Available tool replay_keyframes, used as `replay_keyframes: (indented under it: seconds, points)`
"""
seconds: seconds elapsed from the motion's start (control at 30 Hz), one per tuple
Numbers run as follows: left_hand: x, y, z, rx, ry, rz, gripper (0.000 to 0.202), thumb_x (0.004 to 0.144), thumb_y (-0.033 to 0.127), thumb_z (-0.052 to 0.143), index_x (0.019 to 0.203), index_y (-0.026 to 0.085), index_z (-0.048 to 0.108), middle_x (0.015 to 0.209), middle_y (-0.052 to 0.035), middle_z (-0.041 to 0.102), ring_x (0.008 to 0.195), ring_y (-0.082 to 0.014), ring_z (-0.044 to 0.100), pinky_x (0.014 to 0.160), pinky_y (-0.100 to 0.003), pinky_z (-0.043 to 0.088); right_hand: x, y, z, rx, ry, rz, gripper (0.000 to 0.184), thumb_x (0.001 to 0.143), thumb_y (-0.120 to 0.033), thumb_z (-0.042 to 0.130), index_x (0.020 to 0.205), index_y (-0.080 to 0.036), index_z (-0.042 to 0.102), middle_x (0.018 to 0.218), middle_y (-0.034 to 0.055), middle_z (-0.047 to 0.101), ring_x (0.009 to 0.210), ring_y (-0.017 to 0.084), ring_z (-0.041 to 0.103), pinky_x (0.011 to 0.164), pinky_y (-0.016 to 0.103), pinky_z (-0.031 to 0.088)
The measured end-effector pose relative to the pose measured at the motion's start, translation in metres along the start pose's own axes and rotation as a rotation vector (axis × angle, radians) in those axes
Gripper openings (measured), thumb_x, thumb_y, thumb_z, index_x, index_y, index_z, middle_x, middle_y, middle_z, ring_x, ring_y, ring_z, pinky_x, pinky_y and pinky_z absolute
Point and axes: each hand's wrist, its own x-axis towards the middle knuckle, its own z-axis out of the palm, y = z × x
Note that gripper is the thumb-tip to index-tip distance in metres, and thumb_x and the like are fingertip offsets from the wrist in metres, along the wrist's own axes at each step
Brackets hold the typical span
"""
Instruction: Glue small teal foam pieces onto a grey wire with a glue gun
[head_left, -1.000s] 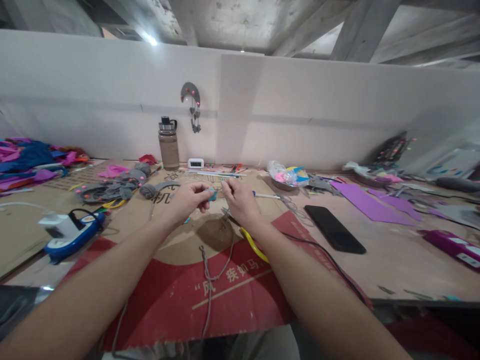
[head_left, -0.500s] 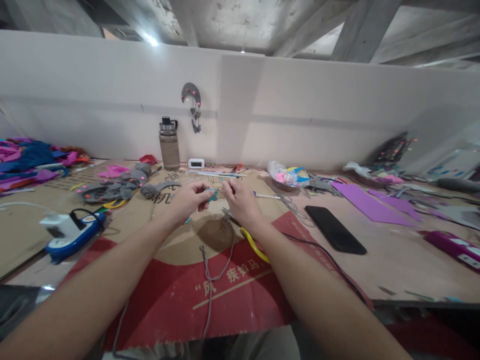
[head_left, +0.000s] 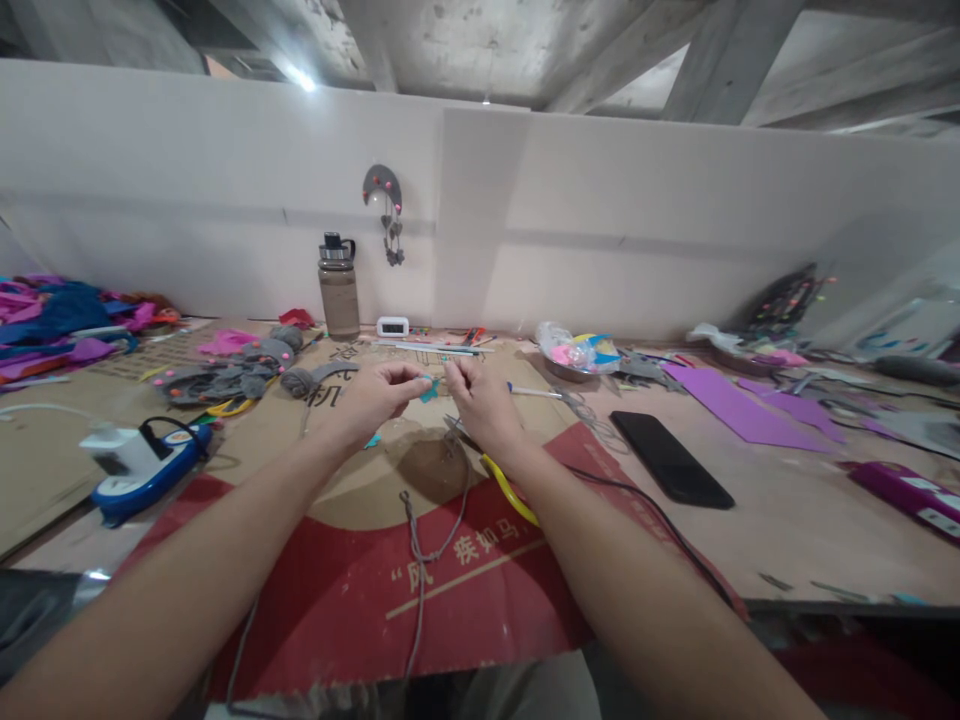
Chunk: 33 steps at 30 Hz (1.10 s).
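My left hand [head_left: 384, 394] pinches a small teal cut-out piece [head_left: 430, 390], perhaps felt, between thumb and fingertips. Close beside it, my right hand [head_left: 478, 402] has thumb and forefinger pressed together; whatever lies between them is too small to make out. A second teal scrap [head_left: 372, 441] rests on the cardboard [head_left: 352, 500] under my left wrist. Below my right forearm lie scissors with a yellow handle [head_left: 510, 492], partly covered by the arm. Grey yarn [head_left: 420, 590] runs in a loop over the cardboard's red part, toward the near edge.
A bottle [head_left: 340, 290] and small white clock [head_left: 392, 327] stand at the back. Grey felt pieces [head_left: 225, 378] and a blue power strip [head_left: 150, 475] lie left. Rightward are a bowl of scraps [head_left: 574, 368], a black phone [head_left: 670, 458] and purple sheets [head_left: 742, 405].
The teal piece has turned and shows more of its shape at my left fingertips, whose fingers have shifted slightly. My right hand stays nearly in place.
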Motion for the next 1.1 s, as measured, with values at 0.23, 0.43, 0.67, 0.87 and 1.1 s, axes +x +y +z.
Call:
replay_keyframes:
  seconds: [0.23, 0.43, 0.67, 0.87, 1.1]
  points:
    - [-0.0008, 0.0004, -0.0003, 0.014, -0.056, -0.003, 0.025, 0.069, 0.035, 0.064, 0.086, 0.017, 0.063, 0.057, 0.0018, 0.057, 0.042, -0.0068, 0.048, 0.039, -0.018, 0.031, 0.0001, -0.0006, 0.0008, -0.003, -0.007, 0.0, 0.03, 0.087, -0.035, 0.035, 0.061, -0.019, 0.038, 0.056, -0.0036, 0.041, 0.055, 0.01, 0.037, 0.054, 0.023, 0.025]
    - [-0.0019, 0.0004, 0.0005, 0.022, -0.106, -0.029, 0.02, 0.07, 0.032, 0.063, 0.081, 0.015, 0.06, 0.051, 0.0011, 0.057, 0.043, -0.0082, 0.051, 0.039, -0.017, 0.034, 0.0001, -0.0009, 0.0006, -0.014, -0.011, -0.002, 0.031, 0.087, -0.034, 0.035, 0.06, -0.019, 0.039, 0.056, -0.0032, 0.041, 0.054, 0.01, 0.036, 0.053, 0.023, 0.024]
    - [-0.0051, 0.0063, 0.0048, -0.129, -0.192, -0.131, 0.028, 0.067, 0.031, 0.067, 0.087, 0.013, 0.059, 0.074, -0.0064, 0.065, 0.067, -0.0171, 0.065, 0.057, -0.027, 0.051, 0.0001, 0.0006, 0.0027, -0.016, -0.022, -0.004, 0.029, 0.086, -0.033, 0.036, 0.061, -0.019, 0.039, 0.057, -0.003, 0.042, 0.056, 0.01, 0.037, 0.054, 0.023, 0.025]
    - [-0.0058, 0.0062, 0.0058, -0.129, -0.213, -0.168, 0.029, 0.068, 0.035, 0.067, 0.086, 0.013, 0.061, 0.071, -0.0068, 0.066, 0.064, -0.0169, 0.066, 0.058, -0.028, 0.053, -0.0001, 0.0007, 0.0044, -0.022, -0.028, -0.01, 0.028, 0.086, -0.032, 0.037, 0.061, -0.019, 0.039, 0.058, -0.0029, 0.043, 0.057, 0.01, 0.038, 0.056, 0.023, 0.025]
    - [-0.0052, 0.0019, 0.0053, -0.075, -0.188, -0.17, 0.028, 0.068, 0.039, 0.066, 0.081, 0.015, 0.06, 0.071, -0.0053, 0.065, 0.062, -0.0166, 0.065, 0.049, -0.023, 0.049, -0.0016, -0.0012, 0.0031, -0.021, -0.033, -0.015, 0.028, 0.086, -0.034, 0.038, 0.062, -0.019, 0.042, 0.059, -0.0025, 0.045, 0.058, 0.01, 0.039, 0.056, 0.023, 0.027]
